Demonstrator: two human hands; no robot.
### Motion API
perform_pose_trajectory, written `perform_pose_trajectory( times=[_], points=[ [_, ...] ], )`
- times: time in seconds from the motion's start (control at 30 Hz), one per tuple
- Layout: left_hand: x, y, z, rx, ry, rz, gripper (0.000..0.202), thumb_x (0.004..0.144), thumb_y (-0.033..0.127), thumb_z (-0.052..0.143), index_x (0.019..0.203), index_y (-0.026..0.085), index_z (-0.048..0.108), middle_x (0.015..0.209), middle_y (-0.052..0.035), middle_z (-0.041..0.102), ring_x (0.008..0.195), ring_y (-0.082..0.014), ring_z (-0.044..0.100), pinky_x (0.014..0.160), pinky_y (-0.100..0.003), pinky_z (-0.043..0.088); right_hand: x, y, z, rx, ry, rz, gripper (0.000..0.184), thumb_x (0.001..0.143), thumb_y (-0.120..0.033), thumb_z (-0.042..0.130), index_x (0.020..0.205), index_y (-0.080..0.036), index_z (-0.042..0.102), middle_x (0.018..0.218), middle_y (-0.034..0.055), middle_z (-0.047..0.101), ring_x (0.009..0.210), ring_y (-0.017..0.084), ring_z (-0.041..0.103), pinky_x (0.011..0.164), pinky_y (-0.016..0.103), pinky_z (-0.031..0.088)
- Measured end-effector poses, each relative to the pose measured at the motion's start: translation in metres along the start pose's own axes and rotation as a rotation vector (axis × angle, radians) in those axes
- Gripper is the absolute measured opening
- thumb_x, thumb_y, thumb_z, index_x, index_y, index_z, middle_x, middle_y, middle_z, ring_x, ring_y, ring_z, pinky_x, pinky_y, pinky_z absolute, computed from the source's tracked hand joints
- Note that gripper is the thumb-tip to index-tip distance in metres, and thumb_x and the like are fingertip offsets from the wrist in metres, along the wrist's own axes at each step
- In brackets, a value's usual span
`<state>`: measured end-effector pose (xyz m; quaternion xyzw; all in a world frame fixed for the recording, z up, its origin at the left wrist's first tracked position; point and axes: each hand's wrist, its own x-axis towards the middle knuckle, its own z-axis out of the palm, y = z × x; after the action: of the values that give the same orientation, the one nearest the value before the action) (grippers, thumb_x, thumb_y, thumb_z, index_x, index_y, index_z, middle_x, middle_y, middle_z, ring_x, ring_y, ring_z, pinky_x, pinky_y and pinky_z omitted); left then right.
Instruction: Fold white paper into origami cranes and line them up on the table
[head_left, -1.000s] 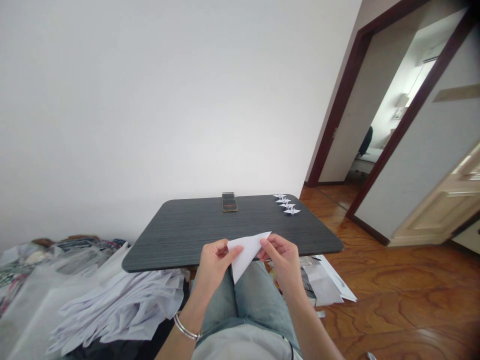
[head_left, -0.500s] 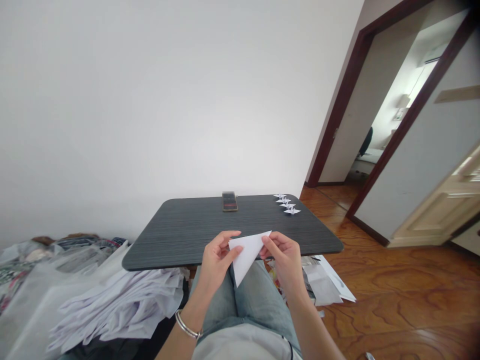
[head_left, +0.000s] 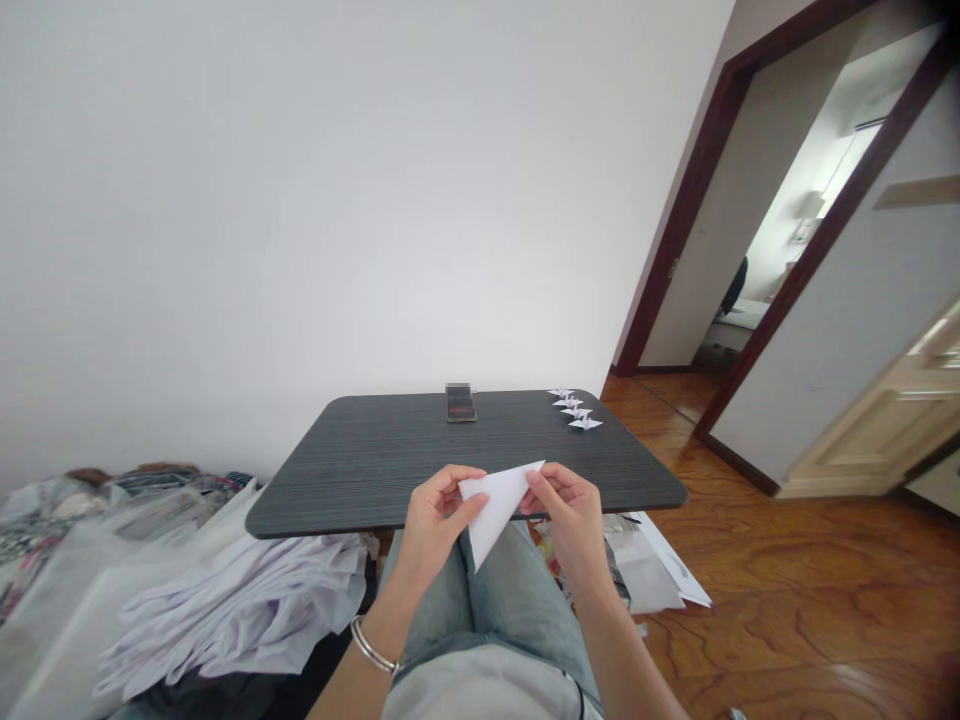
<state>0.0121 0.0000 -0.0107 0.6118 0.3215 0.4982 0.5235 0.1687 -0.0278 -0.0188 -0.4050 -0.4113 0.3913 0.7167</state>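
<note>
Both of my hands hold a white paper (head_left: pixel 495 503) folded into a triangle, just above my lap and at the near edge of the dark table (head_left: pixel 375 460). My left hand (head_left: pixel 433 520) pinches the paper's left corner. My right hand (head_left: pixel 570 512) pinches its upper right edge near the tip. The triangle's long point hangs down toward my jeans. A silver bangle sits on my left wrist.
Several small white folded paper cranes (head_left: pixel 574 408) stand in a row at the table's far right. A phone (head_left: pixel 460 403) lies at the far middle. A heap of white sheets (head_left: pixel 240 600) lies to my left, and more papers (head_left: pixel 652 570) on the wooden floor at right. An open doorway is at right.
The hands and paper have hardly moved. My left fingers shifted slightly along the paper's left corner between one second ago and now.
</note>
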Motion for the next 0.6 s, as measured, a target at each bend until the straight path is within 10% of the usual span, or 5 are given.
perform_pose_trajectory(
  times=[0.6],
  points=[
    [-0.001,0.0008,0.0041,-0.07,0.017,-0.075,0.021,0.067,0.026,0.07,0.082,0.014,0.062,0.071,-0.0015,0.064,0.063,-0.0105,0.054,0.057,-0.019,0.04,-0.0002,0.0005,0.0005,0.016,-0.002,-0.001,0.016,0.068,-0.028,0.072,0.066,-0.016,0.063,0.048,-0.0028,0.06,0.042,0.008,0.053,0.043,0.017,0.044]
  ],
)
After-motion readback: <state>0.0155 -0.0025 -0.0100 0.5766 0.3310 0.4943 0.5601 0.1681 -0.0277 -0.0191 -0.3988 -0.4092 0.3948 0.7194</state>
